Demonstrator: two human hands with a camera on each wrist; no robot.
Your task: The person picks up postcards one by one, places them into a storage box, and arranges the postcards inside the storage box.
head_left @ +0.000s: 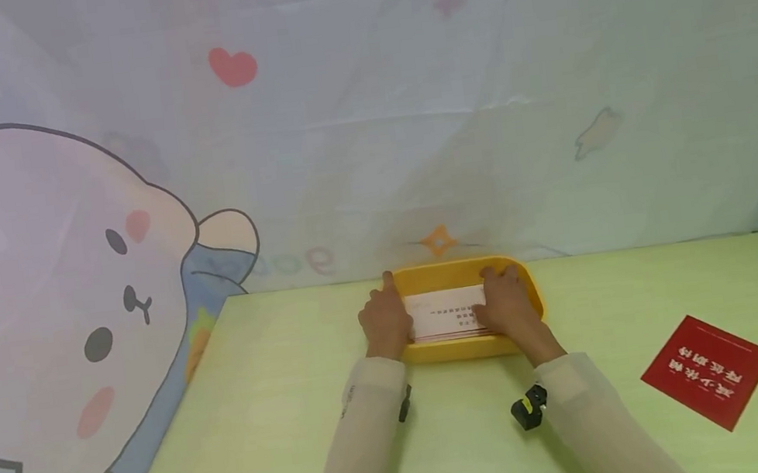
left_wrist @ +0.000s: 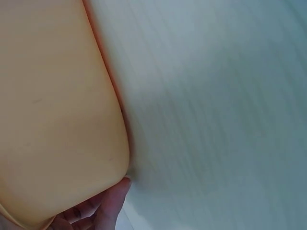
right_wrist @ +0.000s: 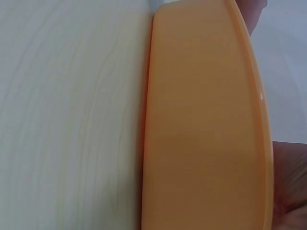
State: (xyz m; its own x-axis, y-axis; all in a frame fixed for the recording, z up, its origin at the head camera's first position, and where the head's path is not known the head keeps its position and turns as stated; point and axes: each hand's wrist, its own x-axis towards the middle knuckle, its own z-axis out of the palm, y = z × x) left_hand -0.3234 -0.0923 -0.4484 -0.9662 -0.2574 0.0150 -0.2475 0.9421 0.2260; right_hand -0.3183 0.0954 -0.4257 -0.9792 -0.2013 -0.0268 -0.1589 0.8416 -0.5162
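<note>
A yellow tray (head_left: pixel 458 349) stands at the back of the table, against the patterned backdrop. In it lies a white card (head_left: pixel 440 315) with dark printed characters and thin red lines along its near edge. My left hand (head_left: pixel 385 320) holds the tray's left end; in the left wrist view its fingers (left_wrist: pixel 114 203) curl round the outer corner. My right hand (head_left: pixel 504 302) reaches over the near rim and grips the card's right end, with the thumb over the print. The tray wall (right_wrist: pixel 206 115) hides most of that hand in the right wrist view.
A red square card (head_left: pixel 709 372) with white characters lies at an angle on the right of the pale green table (head_left: pixel 265 405). Behind the table hangs a cloth backdrop (head_left: pixel 368 144) with a cartoon bear and hearts.
</note>
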